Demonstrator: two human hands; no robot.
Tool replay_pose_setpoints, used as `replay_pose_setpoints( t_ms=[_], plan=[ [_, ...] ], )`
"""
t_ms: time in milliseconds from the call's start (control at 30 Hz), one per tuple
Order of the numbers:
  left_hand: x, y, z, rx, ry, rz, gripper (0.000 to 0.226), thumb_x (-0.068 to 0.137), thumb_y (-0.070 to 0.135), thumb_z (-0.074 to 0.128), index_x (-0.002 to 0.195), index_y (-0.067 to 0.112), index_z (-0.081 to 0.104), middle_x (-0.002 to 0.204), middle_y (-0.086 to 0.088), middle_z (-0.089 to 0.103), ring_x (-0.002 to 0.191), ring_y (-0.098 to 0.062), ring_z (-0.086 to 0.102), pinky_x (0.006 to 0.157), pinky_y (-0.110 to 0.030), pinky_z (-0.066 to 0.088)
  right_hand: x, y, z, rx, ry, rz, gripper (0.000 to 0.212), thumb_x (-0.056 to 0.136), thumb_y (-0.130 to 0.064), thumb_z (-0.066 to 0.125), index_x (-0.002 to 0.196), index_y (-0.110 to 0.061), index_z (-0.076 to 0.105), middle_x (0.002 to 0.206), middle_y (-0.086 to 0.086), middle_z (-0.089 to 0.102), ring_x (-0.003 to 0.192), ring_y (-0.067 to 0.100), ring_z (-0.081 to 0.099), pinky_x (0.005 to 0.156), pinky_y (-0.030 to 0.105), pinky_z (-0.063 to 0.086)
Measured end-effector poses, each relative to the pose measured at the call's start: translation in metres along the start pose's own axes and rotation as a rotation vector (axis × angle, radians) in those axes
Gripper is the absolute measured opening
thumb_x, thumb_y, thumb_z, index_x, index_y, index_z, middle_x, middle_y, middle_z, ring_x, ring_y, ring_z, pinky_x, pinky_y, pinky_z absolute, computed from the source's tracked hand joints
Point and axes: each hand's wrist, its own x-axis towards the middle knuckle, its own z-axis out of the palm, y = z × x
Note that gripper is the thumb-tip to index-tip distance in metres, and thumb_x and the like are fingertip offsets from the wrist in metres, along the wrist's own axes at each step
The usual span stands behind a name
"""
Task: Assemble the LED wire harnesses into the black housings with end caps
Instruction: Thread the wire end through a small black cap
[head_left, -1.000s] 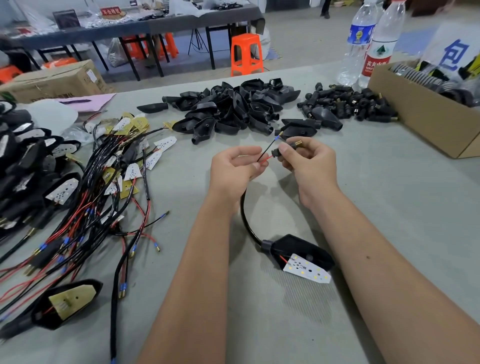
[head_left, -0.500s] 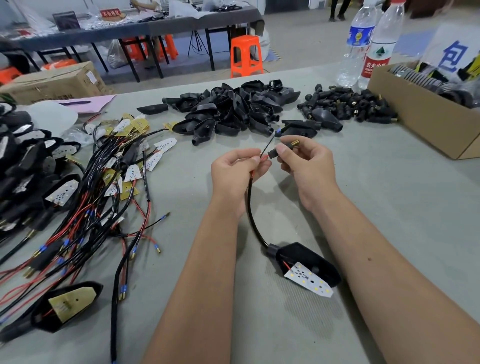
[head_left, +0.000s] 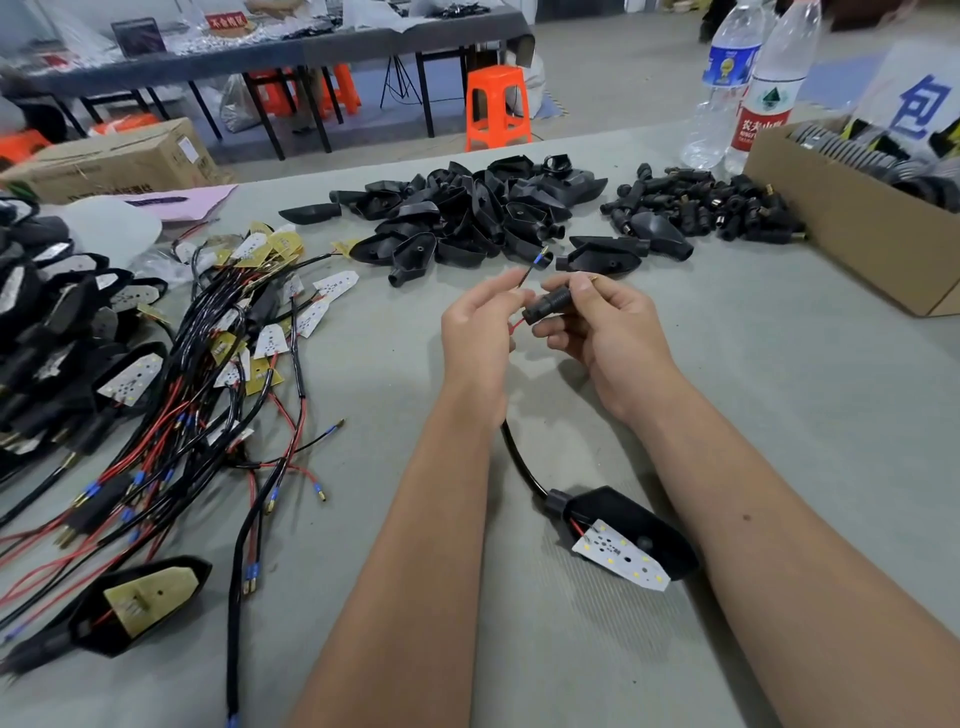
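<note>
Above the table (head_left: 727, 415): left hand (head_left: 480, 332) pinches wires (head_left: 524, 275), ends half-hidden | right hand (head_left: 608, 332) grips end cap (head_left: 545, 306), now slid closer to the left hand.

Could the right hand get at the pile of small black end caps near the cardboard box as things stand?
Probably yes, once freed: the right hand grips an end cap, and bare table lies between it and the pile.

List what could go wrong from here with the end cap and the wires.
1. The right hand holds the small black ribbed end cap at the red wire; the thin black wire with the blue-sleeved tip sticks out above and may be left outside.
2. The white LED board lies loose, half out of the black housing; tugging the cable could drag it out.
</note>
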Motion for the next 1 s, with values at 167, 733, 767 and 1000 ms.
replay_pose_setpoints(
  t_ms=[167,733,767,1000],
  plan=[
    [0.006,0.003,-0.011,-0.033,0.136,0.118,0.011,0.095,0.006,0.069,0.104,0.008,0.075,0.073,0.002,0.069,0.056,-0.002,0.053,0.061,-0.018,0.044,0.003,0.001,-0.004,0.061,0.102,-0.033,0.031,0.111,-0.016,0.045,0.104,-0.004,0.072,0.088,0.020,0.073,0.061,0.018,0.065,0.059,0.024,0.054],
    [0.008,0.001,-0.030,0.503,-0.171,0.201,0.015,0.085,0.014,0.076,0.071,0.012,0.072,0.063,-0.005,0.063,0.065,-0.019,0.054,0.069,-0.033,0.043,0.007,-0.003,-0.007,0.240,0.199,0.043,0.033,0.111,-0.019,0.043,0.105,-0.001,0.069,0.080,0.019,0.074,0.055,0.016,0.061,0.055,0.021,0.052],
    [0.007,0.001,-0.029,0.498,-0.159,0.207,0.015,0.086,0.013,0.076,0.071,0.011,0.072,0.063,-0.007,0.062,0.065,-0.019,0.053,0.068,-0.032,0.042,0.007,-0.003,-0.007,0.239,0.198,0.043,0.033,0.111,-0.019,0.043,0.104,-0.001,0.069,0.080,0.019,0.074,0.055,0.016,0.062,0.055,0.021,0.053],
    [0.009,0.000,-0.029,0.464,-0.118,0.221,0.016,0.086,0.011,0.075,0.072,0.008,0.070,0.062,-0.006,0.059,0.063,-0.018,0.052,0.066,-0.030,0.041,0.006,-0.003,-0.007,0.237,0.192,0.047,0.032,0.111,-0.019,0.044,0.106,-0.001,0.069,0.080,0.018,0.074,0.057,0.017,0.062,0.055,0.021,0.052]
  ],
)
